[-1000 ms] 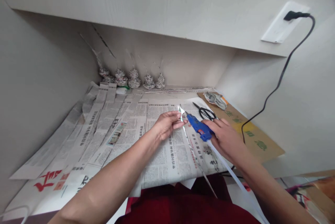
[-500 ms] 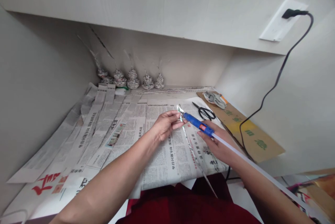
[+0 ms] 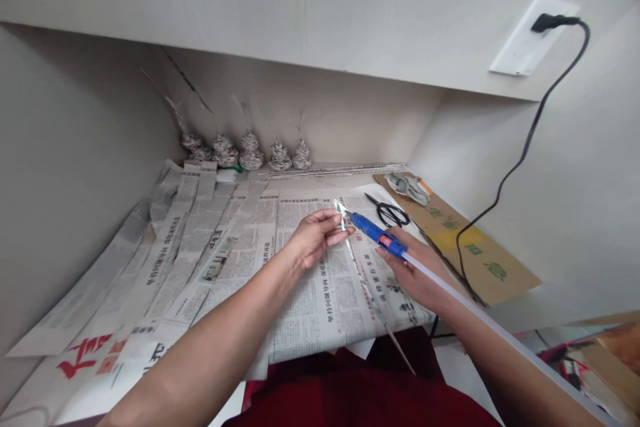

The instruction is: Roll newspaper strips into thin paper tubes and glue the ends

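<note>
My left hand (image 3: 323,234) pinches a thin rolled newspaper tube (image 3: 361,277) near its upper end, where a small loose flap of paper sticks up past the fingertips. The tube's lower part slants down toward my lap. In my right hand (image 3: 407,260) is a blue hot glue gun (image 3: 373,230), its nozzle close to the flap; whether it touches cannot be made out. A long, whitish glue stick (image 3: 480,314) runs out of the gun's back along my right forearm. Newspaper sheets (image 3: 295,287) lie under both hands.
Black-handled scissors (image 3: 393,214) lie right of my hands. Beyond them, a grey cloth (image 3: 407,188) rests on a cardboard sheet (image 3: 475,254). Several woven gourd shapes (image 3: 251,152) line the back wall, beside thin paper rods (image 3: 340,172). A black cord (image 3: 520,160) hangs from the wall socket (image 3: 533,37).
The view has shifted slightly. Both hands keep their hold, and the glue gun's nozzle stays by the tube's paper end.
</note>
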`<state>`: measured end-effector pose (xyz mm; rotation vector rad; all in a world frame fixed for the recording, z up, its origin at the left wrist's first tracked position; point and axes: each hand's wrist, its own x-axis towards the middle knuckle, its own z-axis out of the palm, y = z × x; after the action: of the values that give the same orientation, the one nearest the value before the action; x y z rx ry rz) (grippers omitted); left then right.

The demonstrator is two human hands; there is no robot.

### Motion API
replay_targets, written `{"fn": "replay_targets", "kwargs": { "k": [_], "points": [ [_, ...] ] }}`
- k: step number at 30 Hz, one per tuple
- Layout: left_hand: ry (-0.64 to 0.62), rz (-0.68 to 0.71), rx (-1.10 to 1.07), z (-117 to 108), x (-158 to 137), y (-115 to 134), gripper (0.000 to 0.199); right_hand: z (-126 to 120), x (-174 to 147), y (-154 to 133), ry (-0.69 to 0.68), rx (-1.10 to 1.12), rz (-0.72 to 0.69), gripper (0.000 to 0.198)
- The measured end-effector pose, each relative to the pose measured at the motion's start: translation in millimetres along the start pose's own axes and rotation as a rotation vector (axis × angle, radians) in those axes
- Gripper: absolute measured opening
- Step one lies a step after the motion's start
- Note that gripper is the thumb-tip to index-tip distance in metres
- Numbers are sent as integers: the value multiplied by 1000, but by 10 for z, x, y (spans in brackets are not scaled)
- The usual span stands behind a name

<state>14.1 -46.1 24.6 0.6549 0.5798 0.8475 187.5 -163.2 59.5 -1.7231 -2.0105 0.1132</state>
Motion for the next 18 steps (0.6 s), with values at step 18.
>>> {"fn": "replay_targets", "kwargs": {
  "k": [18],
  "points": [
    [0, -8, -1, -25, 21, -6, 10, 29, -26, 3, 41, -43, -33, 14]
  ]
}}
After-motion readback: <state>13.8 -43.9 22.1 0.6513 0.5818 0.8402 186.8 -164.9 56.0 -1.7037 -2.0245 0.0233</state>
